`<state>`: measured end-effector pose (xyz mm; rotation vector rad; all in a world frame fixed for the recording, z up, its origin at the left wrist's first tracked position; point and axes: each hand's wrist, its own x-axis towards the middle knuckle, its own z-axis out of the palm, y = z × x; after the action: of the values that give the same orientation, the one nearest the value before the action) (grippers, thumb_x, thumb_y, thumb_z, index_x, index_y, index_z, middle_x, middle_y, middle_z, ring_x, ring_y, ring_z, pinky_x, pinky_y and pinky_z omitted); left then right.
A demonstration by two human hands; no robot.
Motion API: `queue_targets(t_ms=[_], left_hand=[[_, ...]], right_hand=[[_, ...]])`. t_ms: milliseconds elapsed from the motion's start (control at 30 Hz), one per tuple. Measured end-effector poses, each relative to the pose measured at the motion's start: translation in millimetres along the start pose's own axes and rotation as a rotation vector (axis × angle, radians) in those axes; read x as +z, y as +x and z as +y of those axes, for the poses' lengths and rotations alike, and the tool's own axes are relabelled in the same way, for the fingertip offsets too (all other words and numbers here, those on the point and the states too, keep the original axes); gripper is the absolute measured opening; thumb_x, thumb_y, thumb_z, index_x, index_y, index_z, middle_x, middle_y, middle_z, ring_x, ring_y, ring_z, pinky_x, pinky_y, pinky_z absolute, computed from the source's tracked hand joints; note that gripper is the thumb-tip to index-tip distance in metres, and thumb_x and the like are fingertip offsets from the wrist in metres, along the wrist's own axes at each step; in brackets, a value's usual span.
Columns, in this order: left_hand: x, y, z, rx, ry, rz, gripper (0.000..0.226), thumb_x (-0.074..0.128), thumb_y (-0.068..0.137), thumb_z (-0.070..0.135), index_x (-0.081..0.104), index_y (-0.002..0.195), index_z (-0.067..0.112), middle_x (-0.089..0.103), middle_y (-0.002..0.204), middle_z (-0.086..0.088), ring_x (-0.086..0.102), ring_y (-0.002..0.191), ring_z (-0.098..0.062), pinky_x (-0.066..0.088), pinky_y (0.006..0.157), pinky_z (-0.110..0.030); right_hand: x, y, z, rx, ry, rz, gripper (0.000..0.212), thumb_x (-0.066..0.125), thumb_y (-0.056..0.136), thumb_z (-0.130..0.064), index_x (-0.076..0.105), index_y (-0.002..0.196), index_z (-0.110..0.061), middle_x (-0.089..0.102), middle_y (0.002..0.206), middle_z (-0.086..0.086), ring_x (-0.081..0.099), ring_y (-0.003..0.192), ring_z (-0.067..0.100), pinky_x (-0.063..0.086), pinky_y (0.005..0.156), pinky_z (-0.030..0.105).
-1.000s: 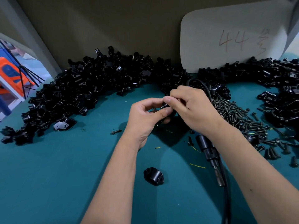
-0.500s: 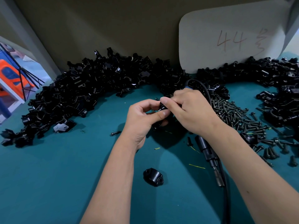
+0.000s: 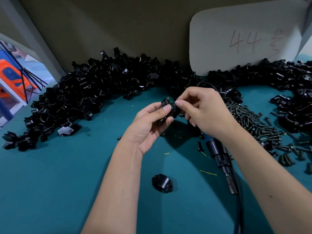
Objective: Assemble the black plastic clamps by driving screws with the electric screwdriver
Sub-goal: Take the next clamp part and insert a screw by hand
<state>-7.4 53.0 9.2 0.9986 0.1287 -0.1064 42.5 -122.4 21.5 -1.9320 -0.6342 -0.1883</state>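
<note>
My left hand (image 3: pixel 148 127) grips a black plastic clamp (image 3: pixel 169 110) between thumb and curled fingers, above the middle of the teal table (image 3: pixel 59 183). My right hand (image 3: pixel 206 112) pinches the clamp's right edge with thumb and forefinger; a screw tip pokes up at the clamp's top. The electric screwdriver (image 3: pixel 222 161) lies on the table under my right forearm, bit pointing toward me, its black cable running past the frame's bottom edge. A single clamp half (image 3: pixel 163 183) lies on the table nearer to me.
A long heap of black clamp parts (image 3: pixel 94 92) curves along the back wall from left to right. Loose black screws (image 3: pixel 256 127) are scattered right of my hands. A white board marked "44" (image 3: pixel 244 41) leans on the wall. One stray screw (image 3: pixel 120 136) lies left of my wrist.
Both hands lifted slightly and drew a little apart, so the clamp now shows between them. My left hand turned palm-up. The screwdriver has not moved.
</note>
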Motion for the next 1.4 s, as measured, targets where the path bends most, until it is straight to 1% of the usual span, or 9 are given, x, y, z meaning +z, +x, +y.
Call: queue_targets(t_ms=[167,367,567,733,833,967,1067,1233,1400], left_hand=[[-0.3,1.0,0.2,-0.011,0.036,0.0,0.035,0.083,0.067,0.011,0.074,0.101,0.006,0.071,0.086,-0.001,0.067,0.07,-0.008,0.056,0.063,-0.014],[-1.5,1.4,1.3,0.007,0.028,0.005,0.038,0.083,0.064,0.008,0.072,0.101,0.005,0.071,0.08,0.001,0.067,0.068,-0.007,0.055,0.062,-0.013],[-5.1,0.8,1.8,-0.017,-0.031,0.019,0.027,0.08,0.065,0.007,0.075,0.092,0.005,0.069,0.078,-0.001,0.066,0.064,-0.006,0.055,0.058,-0.011],[-3.6,-1.9,1.8,-0.026,0.006,-0.013,0.032,0.078,0.068,0.006,0.071,0.1,0.006,0.068,0.082,0.0,0.065,0.064,-0.006,0.054,0.057,-0.01],[-2.9,-2.9,1.9,-0.033,0.002,-0.037,0.039,0.078,0.069,0.006,0.069,0.107,0.009,0.067,0.089,-0.002,0.063,0.063,-0.006,0.053,0.055,-0.01],[-2.2,-3.3,1.9,-0.054,-0.015,-0.072,0.036,0.085,0.067,0.007,0.075,0.101,0.013,0.066,0.093,-0.004,0.062,0.063,-0.008,0.054,0.054,-0.011],[-0.3,-2.0,-0.3,-0.052,0.012,-0.074,0.034,0.083,0.072,0.005,0.075,0.104,0.013,0.067,0.091,-0.002,0.063,0.064,-0.008,0.054,0.055,-0.011],[3.1,0.0,-3.9,-0.003,0.019,-0.081,0.043,0.076,0.075,0.007,0.07,0.118,0.009,0.069,0.086,0.002,0.063,0.069,-0.007,0.054,0.061,-0.012],[3.1,-0.1,-2.7,-0.006,-0.002,-0.104,0.027,0.068,0.084,0.0,0.07,0.11,0.008,0.062,0.091,-0.002,0.053,0.068,-0.01,0.041,0.054,-0.013]], right_hand=[[2.1,0.3,1.4,-0.059,-0.041,0.005,0.018,0.072,0.097,-0.019,0.068,0.08,-0.025,0.063,0.059,-0.01,0.057,0.045,0.006,0.042,0.048,0.014],[2.3,0.0,0.7,-0.036,0.033,0.01,0.015,0.074,0.096,-0.021,0.073,0.081,-0.024,0.063,0.058,-0.005,0.055,0.042,0.01,0.045,0.047,0.022],[-6.8,1.4,0.1,0.043,0.131,-0.129,0.011,0.069,0.099,-0.01,0.078,0.093,-0.014,0.07,0.069,0.003,0.062,0.049,0.017,0.05,0.047,0.027],[-8.6,2.5,0.4,0.0,-0.045,-0.187,0.022,0.067,0.1,-0.025,0.063,0.08,-0.022,0.063,0.061,-0.002,0.054,0.044,0.011,0.041,0.043,0.02],[-5.3,2.4,-3.2,-0.079,-0.143,-0.18,0.028,0.066,0.101,-0.028,0.053,0.077,-0.021,0.052,0.059,-0.006,0.045,0.05,0.009,0.038,0.049,0.027],[-3.4,2.3,-6.8,-0.097,-0.13,-0.118,0.039,0.066,0.101,-0.034,0.049,0.072,-0.014,0.047,0.059,0.008,0.039,0.049,0.011,0.035,0.05,0.033],[-3.1,1.6,-10.1,-0.126,-0.172,-0.104,0.048,0.061,0.103,-0.037,0.043,0.065,-0.014,0.034,0.054,-0.002,0.032,0.053,0.01,0.026,0.05,0.024],[4.2,0.0,-10.4,-0.105,-0.211,-0.045,0.058,0.051,0.105,-0.048,0.051,0.064,-0.006,0.034,0.055,-0.003,0.031,0.053,0.012,0.026,0.051,0.026],[5.0,-0.6,-7.6,-0.076,-0.229,-0.104,0.041,0.042,0.11,-0.03,0.039,0.07,-0.02,0.04,0.059,-0.007,0.038,0.058,0.01,0.031,0.055,0.024]])
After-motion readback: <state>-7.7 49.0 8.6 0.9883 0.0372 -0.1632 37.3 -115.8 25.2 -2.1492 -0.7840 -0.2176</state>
